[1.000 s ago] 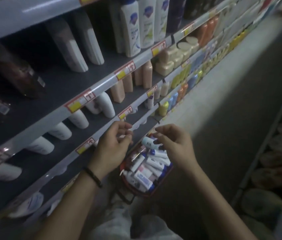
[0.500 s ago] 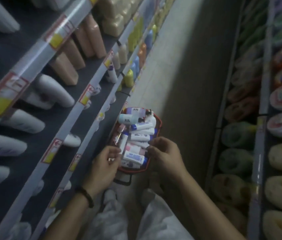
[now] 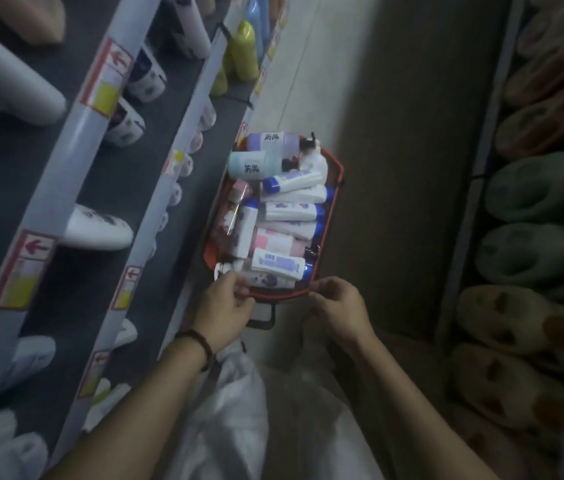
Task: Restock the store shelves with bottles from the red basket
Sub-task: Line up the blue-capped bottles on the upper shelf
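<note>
The red basket (image 3: 333,202) stands on the floor beside the bottom shelf, full of lying bottles: white ones with blue caps (image 3: 289,212), a pale teal one (image 3: 249,165) and a lilac one (image 3: 273,142). My left hand (image 3: 227,308) is at the basket's near left corner, thumb and fingers curled over the rim next to a small white-capped bottle (image 3: 222,268). My right hand (image 3: 341,306) pinches the near right corner of the rim. Neither hand holds a bottle.
Grey shelves (image 3: 83,140) with price tags rise on the left, carrying white bottles (image 3: 97,228) and yellow ones (image 3: 244,53). A rack of slippers (image 3: 530,199) lines the right side. The basket's black handle (image 3: 264,320) hangs by my white-trousered knees (image 3: 235,410).
My view dropped from the shelves to the floor. The right hand, which held a small tube, and the left hand both came down to the basket's near rim.
</note>
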